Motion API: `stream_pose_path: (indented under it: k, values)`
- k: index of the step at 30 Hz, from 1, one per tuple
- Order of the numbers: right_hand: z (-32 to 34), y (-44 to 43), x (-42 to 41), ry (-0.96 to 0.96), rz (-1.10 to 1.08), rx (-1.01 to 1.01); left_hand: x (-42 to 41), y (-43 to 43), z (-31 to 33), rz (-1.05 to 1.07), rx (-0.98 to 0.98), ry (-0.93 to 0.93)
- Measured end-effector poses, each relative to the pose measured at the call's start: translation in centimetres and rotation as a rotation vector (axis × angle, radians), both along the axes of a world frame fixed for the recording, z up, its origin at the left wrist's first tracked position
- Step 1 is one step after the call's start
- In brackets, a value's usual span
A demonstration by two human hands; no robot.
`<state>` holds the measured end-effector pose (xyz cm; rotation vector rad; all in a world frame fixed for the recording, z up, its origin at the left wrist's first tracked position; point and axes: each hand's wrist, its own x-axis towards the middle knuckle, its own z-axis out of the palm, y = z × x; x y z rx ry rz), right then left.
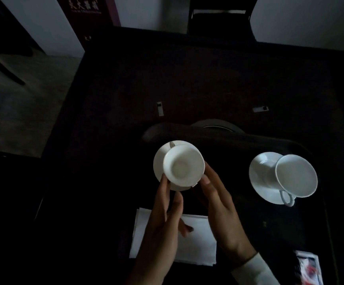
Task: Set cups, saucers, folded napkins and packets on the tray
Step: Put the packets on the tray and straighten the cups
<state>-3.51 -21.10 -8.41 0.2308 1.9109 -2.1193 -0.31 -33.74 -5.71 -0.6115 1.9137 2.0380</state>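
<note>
Head view, dim light. A dark tray [239, 140] lies on a dark counter [187, 79]; its raised rim is faintly visible along the far edge. On the left part of the tray stands a white cup [183, 166] seated on a white saucer [158, 163], seen almost straight from above so that the cup hides most of the saucer; a thin pale sliver, probably the cup's handle, shows at the far side. The left hand [165, 219] reaches up from below with fingers extended, its fingertips [164, 179] touching the near left edge of this cup and saucer. The right hand [222, 212], in a pale sleeve [255, 270], is likewise spread, its fingertips [205, 178] touching the near right edge of the cup. Neither hand is closed; both steady the set between loosely open fingers. On the right part of the tray a second cup [296, 175] stands on a second saucer [263, 179], its handle turned toward the viewer. Beneath the forearms, near the viewer, lies a folded white napkin [198, 243]; whether it rests on the tray or on the counter cannot be told. At the lower right edge a printed packet [309, 268] with red markings is partly visible. Two small pale tags lie on the counter beyond the tray.
</note>
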Motion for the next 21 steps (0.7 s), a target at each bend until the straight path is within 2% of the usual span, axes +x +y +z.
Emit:
stream_pose_path:
  k: [21]
  values:
    - [0.6, -2.7, 1.2, -0.001, -0.006, -0.149, -2.1, -2.6, -0.4, -0.092, -0.043, 0.053]
